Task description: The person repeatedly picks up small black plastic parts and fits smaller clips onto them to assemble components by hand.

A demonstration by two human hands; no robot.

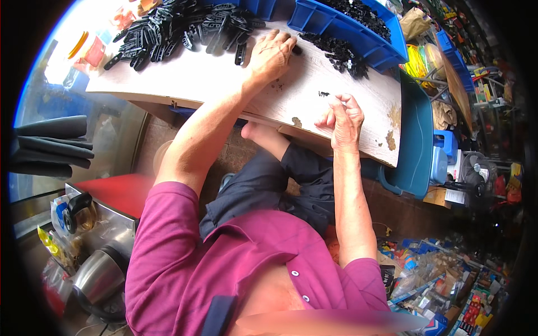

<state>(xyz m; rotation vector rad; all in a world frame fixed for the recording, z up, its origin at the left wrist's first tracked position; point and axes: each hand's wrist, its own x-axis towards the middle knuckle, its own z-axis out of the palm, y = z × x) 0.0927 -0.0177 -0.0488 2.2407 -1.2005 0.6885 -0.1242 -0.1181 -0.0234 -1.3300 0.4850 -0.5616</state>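
Note:
My left hand [272, 54] is over the far part of the white table, its fingers bent downward. A dark end of a black plastic part [296, 50] sticks out beside those fingers; the rest is hidden under the hand. To its left lies a heap of long black plastic parts [162, 36]. My right hand [346, 120] is raised near the table's front edge, fingers curled and thumb pressed in; what is in them, if anything, is too small to see. Just beyond it a few tiny black pieces [324, 94] lie on the table. A pile of small black pieces [339, 53] spreads farther back.
A blue bin [336, 28] of small black pieces stands at the back of the white table [185, 75]. A teal tub [417, 134] is at the table's right end. A metal kettle [101, 274] stands lower left. Packaged goods [437, 280] crowd the lower right.

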